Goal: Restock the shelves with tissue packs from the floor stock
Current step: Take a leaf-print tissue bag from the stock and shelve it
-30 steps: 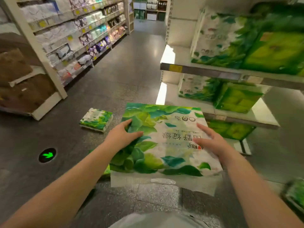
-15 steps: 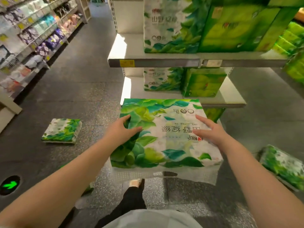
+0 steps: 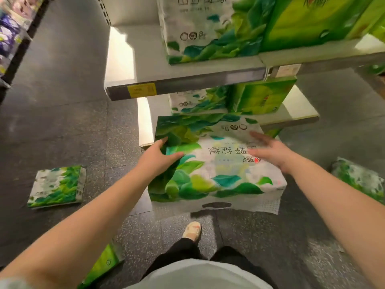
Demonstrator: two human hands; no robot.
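Left hand [image 3: 158, 158] grips the tissue pack [image 3: 210, 163] by its left edge; right hand [image 3: 270, 151], fingers straight, presses its top, before the lower shelf [image 3: 302, 113].

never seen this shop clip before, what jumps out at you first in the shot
The large white plastic tissue pack printed with green leaves dominates the centre, held off the dark floor between the left hand and the right hand, its print upside down to the camera. Behind it, the grey metal shelf carries matching packs, and another leaf-print pack lies flat on the floor at left.
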